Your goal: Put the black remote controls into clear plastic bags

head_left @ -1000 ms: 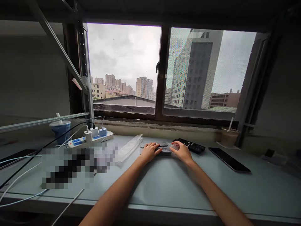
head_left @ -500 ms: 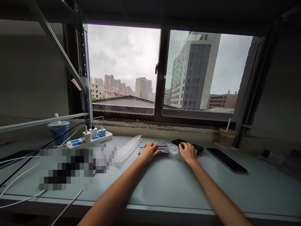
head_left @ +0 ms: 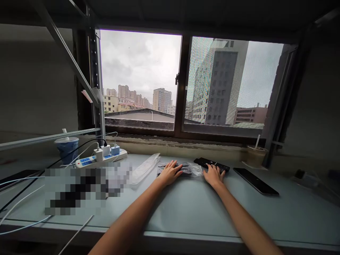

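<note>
My left hand [head_left: 169, 172] lies palm down, fingers spread, across dark items in a clear plastic bag [head_left: 187, 170]. What those items are I cannot make out. To the right, my right hand [head_left: 213, 174] rests flat with its fingers apart. Its fingertips touch the near side of a black remote control [head_left: 204, 162], whose small buttons show along the top. Part of the remote is hidden behind the fingers. The bag's clear end reaches toward my right thumb.
A flattened clear plastic sleeve [head_left: 146, 169] lies left of my left hand. On the right are a dark phone or tablet [head_left: 256, 181] and a drink cup [head_left: 255, 156]. A power strip [head_left: 120, 154], cables and a blue cup [head_left: 67, 148] stand at the left.
My right hand has drawn back slightly toward me with its fingers spread wider, so more of the remote shows. My left hand has shifted a little over the bagged items.
</note>
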Demonstrator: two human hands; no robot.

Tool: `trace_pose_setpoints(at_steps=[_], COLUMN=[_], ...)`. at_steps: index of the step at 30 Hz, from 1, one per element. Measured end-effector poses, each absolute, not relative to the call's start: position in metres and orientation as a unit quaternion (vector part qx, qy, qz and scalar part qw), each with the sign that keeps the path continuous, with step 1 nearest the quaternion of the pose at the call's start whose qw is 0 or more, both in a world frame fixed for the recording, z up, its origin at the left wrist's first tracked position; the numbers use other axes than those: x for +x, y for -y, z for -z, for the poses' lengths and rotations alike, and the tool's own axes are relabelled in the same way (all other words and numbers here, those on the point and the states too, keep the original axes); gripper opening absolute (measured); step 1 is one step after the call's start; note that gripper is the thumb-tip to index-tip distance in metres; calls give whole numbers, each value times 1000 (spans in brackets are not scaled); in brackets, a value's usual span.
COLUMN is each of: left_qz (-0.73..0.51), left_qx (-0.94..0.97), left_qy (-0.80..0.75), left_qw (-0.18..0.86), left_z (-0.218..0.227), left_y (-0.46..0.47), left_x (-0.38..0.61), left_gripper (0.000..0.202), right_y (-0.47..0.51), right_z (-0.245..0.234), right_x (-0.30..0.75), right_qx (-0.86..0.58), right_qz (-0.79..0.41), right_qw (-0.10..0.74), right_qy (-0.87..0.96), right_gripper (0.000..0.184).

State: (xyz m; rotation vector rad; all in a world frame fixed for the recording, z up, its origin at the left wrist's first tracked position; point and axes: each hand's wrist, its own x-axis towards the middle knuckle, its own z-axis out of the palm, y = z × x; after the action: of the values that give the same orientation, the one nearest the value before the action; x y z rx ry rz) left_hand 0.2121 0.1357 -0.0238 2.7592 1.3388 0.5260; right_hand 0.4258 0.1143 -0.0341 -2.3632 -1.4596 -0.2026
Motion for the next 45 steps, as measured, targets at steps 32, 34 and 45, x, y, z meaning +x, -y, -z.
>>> trace_pose_setpoints(at_steps=[32,34,45], left_qz=[-250,-281,-222], left_qx=[839,789,633], left_qy=[-483,-545,-741], left_qw=[-6,-33,-31], left_z=[10,5,18], left_y=[-138,-142,-167], left_x=[201,193,146], left_gripper=[40,37,35], right_y=[-115,-116,-111], right_z=[29,29,21], right_x=[434,435,432], right_qx=[-821,-818,-834], right_qz=[41,37,1], right_qw=[240,235,203], right_qy=[517,523,513], right_gripper=[41,41,40])
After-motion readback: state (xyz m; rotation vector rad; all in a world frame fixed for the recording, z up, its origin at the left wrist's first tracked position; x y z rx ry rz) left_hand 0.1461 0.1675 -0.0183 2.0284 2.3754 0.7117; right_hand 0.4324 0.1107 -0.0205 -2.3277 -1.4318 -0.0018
